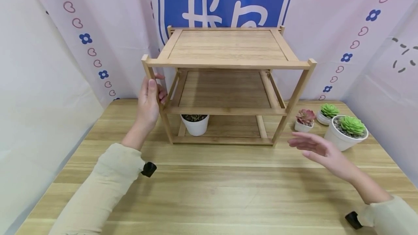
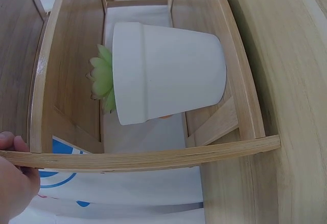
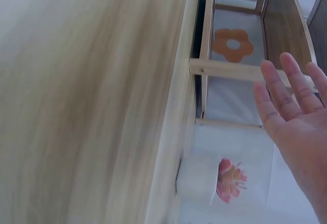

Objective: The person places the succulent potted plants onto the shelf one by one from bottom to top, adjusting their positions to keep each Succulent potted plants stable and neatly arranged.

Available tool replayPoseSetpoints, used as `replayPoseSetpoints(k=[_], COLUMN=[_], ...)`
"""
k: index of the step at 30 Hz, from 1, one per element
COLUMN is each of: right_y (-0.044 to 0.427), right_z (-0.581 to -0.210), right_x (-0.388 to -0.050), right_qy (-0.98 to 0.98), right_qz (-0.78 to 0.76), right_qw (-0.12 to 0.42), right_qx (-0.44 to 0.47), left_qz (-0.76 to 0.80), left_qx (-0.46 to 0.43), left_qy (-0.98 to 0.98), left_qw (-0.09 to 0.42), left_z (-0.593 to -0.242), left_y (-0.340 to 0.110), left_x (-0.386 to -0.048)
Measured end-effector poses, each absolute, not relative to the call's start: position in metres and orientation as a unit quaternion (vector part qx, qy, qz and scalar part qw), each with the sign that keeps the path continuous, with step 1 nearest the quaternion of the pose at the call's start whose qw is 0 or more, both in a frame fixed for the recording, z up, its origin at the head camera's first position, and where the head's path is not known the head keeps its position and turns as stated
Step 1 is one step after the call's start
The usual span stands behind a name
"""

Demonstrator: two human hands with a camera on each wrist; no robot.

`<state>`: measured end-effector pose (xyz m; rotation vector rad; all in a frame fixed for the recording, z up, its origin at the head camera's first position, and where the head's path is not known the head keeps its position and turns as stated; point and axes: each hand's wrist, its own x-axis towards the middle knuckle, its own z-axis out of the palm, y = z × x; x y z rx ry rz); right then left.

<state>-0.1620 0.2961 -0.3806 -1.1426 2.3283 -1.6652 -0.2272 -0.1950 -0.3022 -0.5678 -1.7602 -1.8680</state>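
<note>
A three-tier wooden shelf (image 1: 225, 48) stands upright on the table. My left hand (image 1: 148, 100) grips its left front post, thumb in front and fingers round behind. On the bottom tier, at the left, sits a white pot (image 1: 198, 127); the left wrist view shows a green succulent (image 2: 103, 79) in it. My right hand (image 1: 326, 154) hovers off the shelf's right side, fingers extended and holding nothing. Nearest to it are a large white pot with a green succulent (image 1: 351, 125) and a small white pot with a reddish succulent (image 1: 305, 118).
Behind the large pot is another small pot with a green succulent (image 1: 329, 111). The wooden table (image 1: 209, 195) stretches in front of the shelf. A printed cloth (image 1: 326, 3) hangs close behind it, and white cloth walls (image 1: 39, 93) border both sides.
</note>
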Motion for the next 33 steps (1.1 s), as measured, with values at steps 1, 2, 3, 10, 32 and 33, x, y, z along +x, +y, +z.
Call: replayPoseSetpoints(k=[1, 2, 3, 10, 32, 33], right_y=[0.298, 0.300, 0.302, 0.316, 0.359, 0.359], right_z=[-0.380, -0.380, -0.379, -0.376, -0.351, -0.350], right_x=[-0.162, -0.161, -0.161, -0.158, -0.140, -0.139], right_qy=[0.755, 0.754, 0.753, 0.728, 0.765, 0.771], right_qz=[-0.540, -0.541, -0.543, -0.567, -0.562, -0.557], right_qw=[0.027, 0.024, 0.022, 0.011, -0.089, -0.091], right_qx=[-0.370, -0.370, -0.371, -0.385, -0.302, -0.295], left_qz=[-0.687, -0.686, -0.686, -0.684, -0.675, -0.676], left_qx=[-0.210, -0.210, -0.209, -0.207, -0.205, -0.205], left_qy=[-0.648, -0.649, -0.649, -0.651, -0.659, -0.659], left_qw=[0.254, 0.254, 0.254, 0.254, 0.260, 0.259], left_z=[-0.302, -0.302, -0.302, -0.303, -0.304, -0.304], left_y=[-0.195, -0.195, -0.195, -0.195, -0.195, -0.195], left_x=[-0.227, -0.227, -0.227, -0.227, -0.227, -0.227])
